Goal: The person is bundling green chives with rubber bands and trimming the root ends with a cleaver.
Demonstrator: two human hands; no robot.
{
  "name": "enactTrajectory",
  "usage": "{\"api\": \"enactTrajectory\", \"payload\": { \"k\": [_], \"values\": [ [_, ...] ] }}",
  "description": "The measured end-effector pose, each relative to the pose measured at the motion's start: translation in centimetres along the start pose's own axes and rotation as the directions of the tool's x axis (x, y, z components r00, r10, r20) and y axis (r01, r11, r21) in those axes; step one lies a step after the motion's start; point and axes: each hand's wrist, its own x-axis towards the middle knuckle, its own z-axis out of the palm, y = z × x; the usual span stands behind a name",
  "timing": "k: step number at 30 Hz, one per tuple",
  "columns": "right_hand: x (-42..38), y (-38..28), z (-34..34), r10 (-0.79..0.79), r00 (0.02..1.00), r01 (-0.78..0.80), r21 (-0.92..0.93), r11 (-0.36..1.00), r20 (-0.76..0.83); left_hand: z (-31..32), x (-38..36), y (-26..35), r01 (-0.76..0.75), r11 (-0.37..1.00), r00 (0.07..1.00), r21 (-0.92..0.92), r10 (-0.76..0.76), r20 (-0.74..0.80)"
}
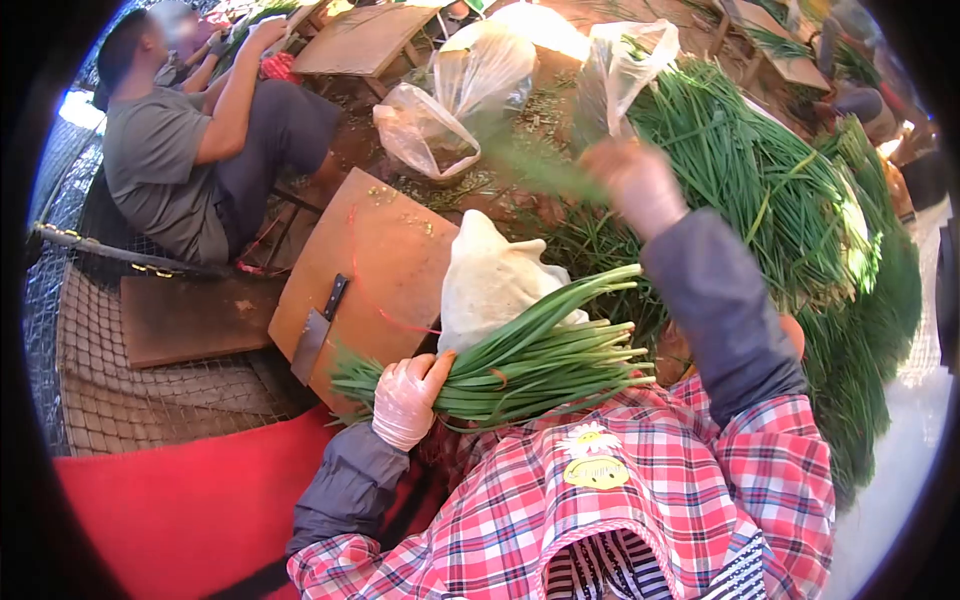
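Note:
My left hand (408, 402), in a thin translucent glove, is closed around the leafy end of a bundle of garlic chives (540, 370). The bundle lies across my lap, its pale cut ends pointing right. Raised over the ground at upper right, my right hand (640, 185) is smeared by motion. A blurred wisp of chives (535, 165) trails left from its closed fingers. Just beyond the bundle sits a whitish cloth-like bundle (495, 280); its contents are hidden.
A brown board (375, 265) carries a cleaver (320, 325) and a red string. Large heaps of chives (740, 170) lie at right. Plastic bags (430, 130) stand ahead, near a wooden table (360, 40). Another person (170, 150) sits at upper left. Red fabric (200, 500) lies at lower left.

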Motion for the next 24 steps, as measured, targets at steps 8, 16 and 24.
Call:
{"api": "enactTrajectory", "payload": {
  "k": [8, 16, 24],
  "values": [
    [-9.5, 0.9, 3.8, 0.323, 0.781, -0.093, -0.412, 0.906, 0.535, -0.6, 1.3, -0.8, 0.089, 0.981, 0.995, -0.171, -0.096, -0.034],
    [-10.3, 2.8, 2.3, 0.315, 0.868, -0.022, -0.605, 0.796, 0.383, 0.5, 1.7, -1.6, 0.246, 0.955, 0.932, -0.164, -0.187, 0.309],
    [-6.9, -3.0, -3.0, 0.404, 0.801, 0.064, -0.734, 0.676, 0.442, 0.2, 0.4, -0.4, 0.348, 0.917, 0.910, -0.195, -0.280, 0.305]
  ]
}}
